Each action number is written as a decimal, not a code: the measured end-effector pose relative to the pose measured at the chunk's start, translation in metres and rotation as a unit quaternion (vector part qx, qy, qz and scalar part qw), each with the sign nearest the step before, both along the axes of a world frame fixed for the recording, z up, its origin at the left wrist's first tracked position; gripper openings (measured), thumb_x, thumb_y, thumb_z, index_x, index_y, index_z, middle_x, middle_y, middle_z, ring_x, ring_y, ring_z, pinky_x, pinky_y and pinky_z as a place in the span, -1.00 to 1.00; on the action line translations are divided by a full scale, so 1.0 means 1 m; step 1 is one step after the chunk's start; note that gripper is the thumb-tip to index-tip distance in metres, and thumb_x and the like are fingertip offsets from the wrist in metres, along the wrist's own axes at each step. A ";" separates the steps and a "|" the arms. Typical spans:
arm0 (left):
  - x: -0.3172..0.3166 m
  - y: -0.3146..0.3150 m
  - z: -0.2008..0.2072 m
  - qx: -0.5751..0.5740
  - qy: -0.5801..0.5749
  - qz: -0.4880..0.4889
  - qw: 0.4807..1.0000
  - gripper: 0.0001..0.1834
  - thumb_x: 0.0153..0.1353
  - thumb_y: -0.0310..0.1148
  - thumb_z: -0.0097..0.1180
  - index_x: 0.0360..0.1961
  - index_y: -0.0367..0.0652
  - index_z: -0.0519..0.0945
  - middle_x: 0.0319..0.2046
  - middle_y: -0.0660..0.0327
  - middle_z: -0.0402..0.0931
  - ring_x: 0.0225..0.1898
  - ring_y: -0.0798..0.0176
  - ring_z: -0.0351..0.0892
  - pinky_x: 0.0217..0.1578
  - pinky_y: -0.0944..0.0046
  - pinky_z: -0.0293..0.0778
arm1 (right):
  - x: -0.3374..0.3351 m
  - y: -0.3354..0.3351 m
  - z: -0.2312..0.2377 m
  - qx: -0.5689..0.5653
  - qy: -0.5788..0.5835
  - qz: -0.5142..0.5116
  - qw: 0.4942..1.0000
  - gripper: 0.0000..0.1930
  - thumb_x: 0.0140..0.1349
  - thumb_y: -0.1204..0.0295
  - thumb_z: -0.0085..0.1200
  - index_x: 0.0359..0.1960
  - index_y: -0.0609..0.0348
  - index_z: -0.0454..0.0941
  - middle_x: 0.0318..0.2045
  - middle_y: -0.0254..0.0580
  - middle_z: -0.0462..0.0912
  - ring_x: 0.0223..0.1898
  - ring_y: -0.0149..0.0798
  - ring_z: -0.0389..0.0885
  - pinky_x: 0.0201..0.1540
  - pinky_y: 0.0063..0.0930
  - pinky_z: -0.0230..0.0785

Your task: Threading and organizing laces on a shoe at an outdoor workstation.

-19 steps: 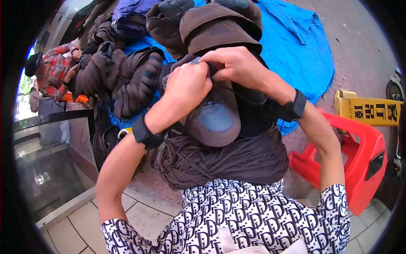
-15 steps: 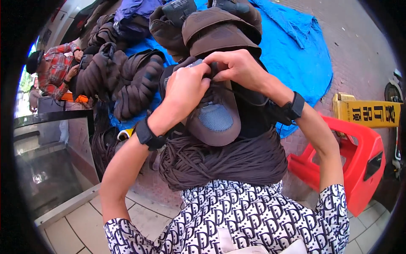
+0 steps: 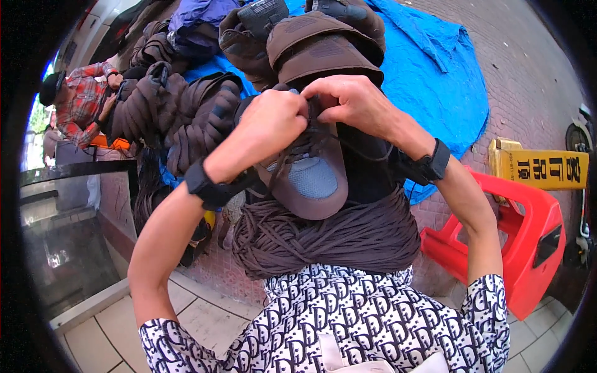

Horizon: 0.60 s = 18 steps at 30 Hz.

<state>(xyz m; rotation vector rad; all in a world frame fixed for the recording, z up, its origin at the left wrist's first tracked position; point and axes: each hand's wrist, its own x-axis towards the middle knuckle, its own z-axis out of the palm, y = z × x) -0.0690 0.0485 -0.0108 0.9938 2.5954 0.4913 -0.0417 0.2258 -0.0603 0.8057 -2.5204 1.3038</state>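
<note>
A brown-grey shoe upper [image 3: 314,202] with a pale blue mesh toe lies in front of me, its toe toward my body. Dark laces [image 3: 298,149] run through its eyelets and hang loose at the sides. My left hand [image 3: 273,117] is closed over the left eyelet side, thumb and fingers pinched together. Opposite it, my right hand [image 3: 353,104] pinches at the lace near the tongue. The fingertips partly hide what they grip. A thick bundle of dark laces [image 3: 329,239] rests on my lap below the toe.
Stacked brown shoe uppers [image 3: 326,46] stand just beyond my hands, with more piles [image 3: 205,118] at left. A blue tarp [image 3: 435,87] lies beneath. At right are a red plastic stool [image 3: 522,236] and a yellow sign [image 3: 541,166]. A person in plaid [image 3: 84,99] sits far left.
My left forearm has swung left and its hand has rolled over the eyelets. The shoe's toe has shifted slightly left and nearer to me. My right hand has barely moved.
</note>
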 end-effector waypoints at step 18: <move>0.039 -0.018 0.009 0.265 0.019 0.170 0.949 -0.72 0.09 -0.50 -0.05 -0.13 -0.28 0.43 -0.58 0.14 0.51 -0.52 0.37 0.52 -0.43 0.40 0.41 | 0.006 -0.004 0.007 -0.051 0.022 -0.005 0.998 -0.85 -0.18 0.50 0.17 -0.49 0.22 0.59 -0.53 -0.16 0.59 -0.47 -0.28 0.57 -0.40 -0.55 0.38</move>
